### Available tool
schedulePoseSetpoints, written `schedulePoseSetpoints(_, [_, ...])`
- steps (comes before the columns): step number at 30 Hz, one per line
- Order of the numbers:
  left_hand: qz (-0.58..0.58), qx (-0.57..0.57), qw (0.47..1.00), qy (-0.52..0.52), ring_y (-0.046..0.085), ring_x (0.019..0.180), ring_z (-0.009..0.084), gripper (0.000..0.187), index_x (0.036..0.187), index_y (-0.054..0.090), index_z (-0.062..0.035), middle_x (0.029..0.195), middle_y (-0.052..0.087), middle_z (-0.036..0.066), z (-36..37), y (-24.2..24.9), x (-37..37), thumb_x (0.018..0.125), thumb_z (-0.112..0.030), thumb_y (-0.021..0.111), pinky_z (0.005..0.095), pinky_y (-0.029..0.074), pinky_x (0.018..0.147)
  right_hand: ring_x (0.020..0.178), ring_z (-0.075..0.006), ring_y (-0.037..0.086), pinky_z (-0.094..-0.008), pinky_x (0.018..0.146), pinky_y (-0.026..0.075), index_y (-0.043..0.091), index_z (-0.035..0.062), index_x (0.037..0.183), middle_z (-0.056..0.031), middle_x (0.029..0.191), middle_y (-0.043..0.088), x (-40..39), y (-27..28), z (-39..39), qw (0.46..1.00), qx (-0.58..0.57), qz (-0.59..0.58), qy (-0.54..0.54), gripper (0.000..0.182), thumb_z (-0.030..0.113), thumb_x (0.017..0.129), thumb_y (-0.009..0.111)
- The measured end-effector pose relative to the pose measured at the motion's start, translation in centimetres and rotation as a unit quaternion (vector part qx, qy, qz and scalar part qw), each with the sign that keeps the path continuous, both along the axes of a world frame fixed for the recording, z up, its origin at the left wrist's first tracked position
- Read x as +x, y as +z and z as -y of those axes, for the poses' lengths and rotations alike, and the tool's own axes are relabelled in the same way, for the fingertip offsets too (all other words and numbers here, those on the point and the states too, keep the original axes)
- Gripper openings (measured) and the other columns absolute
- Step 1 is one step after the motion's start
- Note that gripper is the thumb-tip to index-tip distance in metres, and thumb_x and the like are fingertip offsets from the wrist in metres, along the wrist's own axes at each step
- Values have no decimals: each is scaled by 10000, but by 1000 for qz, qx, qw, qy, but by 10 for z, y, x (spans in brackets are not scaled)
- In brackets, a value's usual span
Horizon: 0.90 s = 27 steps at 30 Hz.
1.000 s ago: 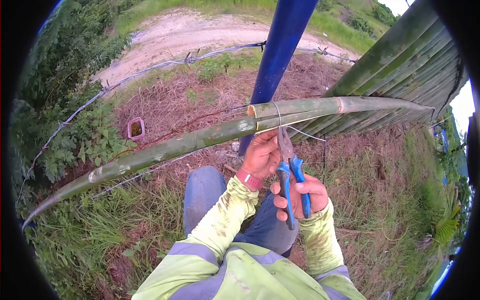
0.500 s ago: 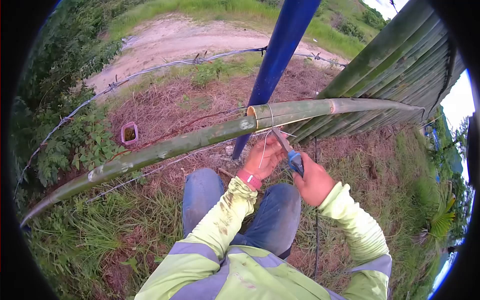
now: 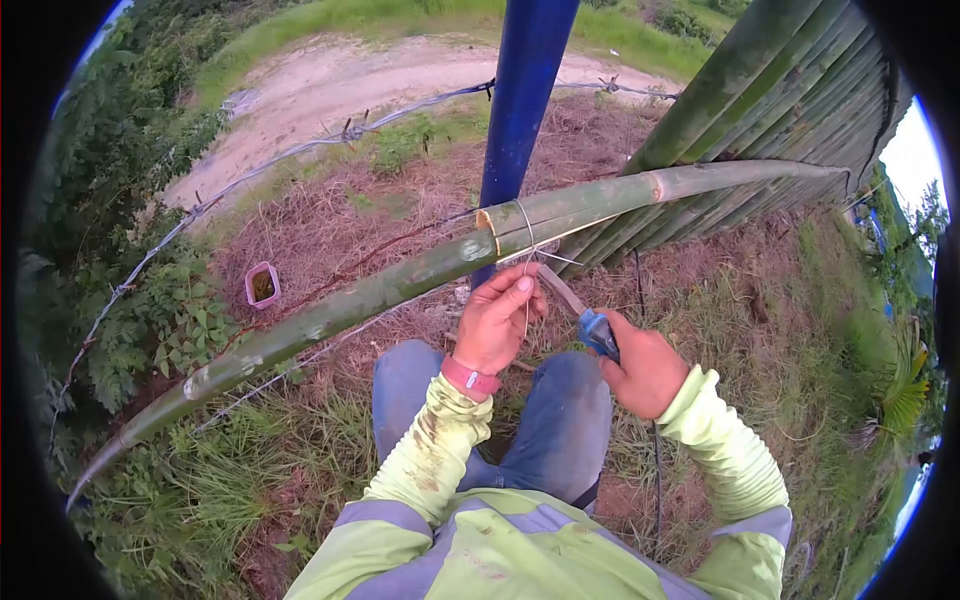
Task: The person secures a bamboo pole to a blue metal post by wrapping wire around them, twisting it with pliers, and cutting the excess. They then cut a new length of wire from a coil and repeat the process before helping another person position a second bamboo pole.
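My left hand (image 3: pixel 497 322) pinches the end of a thin wire (image 3: pixel 527 300) just below the split bamboo pole (image 3: pixel 590 215). That wire loops around the pole near its cut end, and another loose end sticks out to the right. My right hand (image 3: pixel 643 368) grips a tool with a blue handle and a long, flat grey metal end (image 3: pixel 563 290); its exact kind is not clear. Its tip is beside my left fingertips, close to the wire. A thinner bamboo pole (image 3: pixel 350 294) meets the split one at the loop, in front of a blue post (image 3: pixel 520 100).
A panel of bamboo slats (image 3: pixel 770 100) leans at the right. Barbed wire (image 3: pixel 290 152) runs across behind the poles. A pink container (image 3: pixel 262 285) sits on the dry grass at left. My knees (image 3: pixel 565 420) are below my hands.
Both hands have lowered slightly, and the tool's tip has drawn back from the pole. My left hand has turned, its thumb now showing on the wire. The view has shifted a little.
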<state>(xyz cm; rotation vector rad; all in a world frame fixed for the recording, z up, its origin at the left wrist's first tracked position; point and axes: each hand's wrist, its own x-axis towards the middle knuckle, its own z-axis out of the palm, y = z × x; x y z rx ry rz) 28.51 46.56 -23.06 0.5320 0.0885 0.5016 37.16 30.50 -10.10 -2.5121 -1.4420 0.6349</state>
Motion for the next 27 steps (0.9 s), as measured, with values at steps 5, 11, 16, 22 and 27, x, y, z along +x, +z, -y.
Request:
schedulePoseSetpoints(5, [-70,22,997,-12,583,759,175,278,1150,520,16,856,602,65,-5,4,-4,892,-88,504,311,474,702,1076,-405,522,-521,851,463,337,3,1272,-251,1228,472,-24,-38,23,522,130,-826,-169,502,80,808,513])
schedulePoseSetpoints(11, [-63,20,998,24,601,870,164,254,1138,515,-53,989,604,63,0,9,-8,884,-55,509,288,506,753,1118,-455,471,-581,859,443,276,0,1324,-282,1295,393,-32,-83,-6,322,208,-921,-77,560,104,819,494])
schedulePoseSetpoints(16, [-104,60,992,40,594,855,124,216,1102,540,-36,998,598,50,-3,8,-12,889,-70,519,253,512,694,1107,-463,476,-616,834,444,244,-1,1344,-253,1285,422,-33,-92,-20,266,225,-937,-40,555,75,832,442])
schedulePoseSetpoints(22, [-184,214,956,78,607,829,156,243,1119,530,-26,976,605,74,-4,1,-16,892,-112,525,254,508,690,1058,-399,533,-602,789,475,255,-8,1329,-204,1209,485,-45,-101,-31,194,245,-950,-11,542,64,831,456])
schedulePoseSetpoints(27, [-174,114,977,42,627,831,207,319,1154,496,4,955,607,120,-5,-4,-15,904,-193,513,293,516,718,1011,-354,558,-591,757,490,246,-7,1328,-166,1142,507,-55,-112,-38,146,276,-950,18,547,59,831,465])
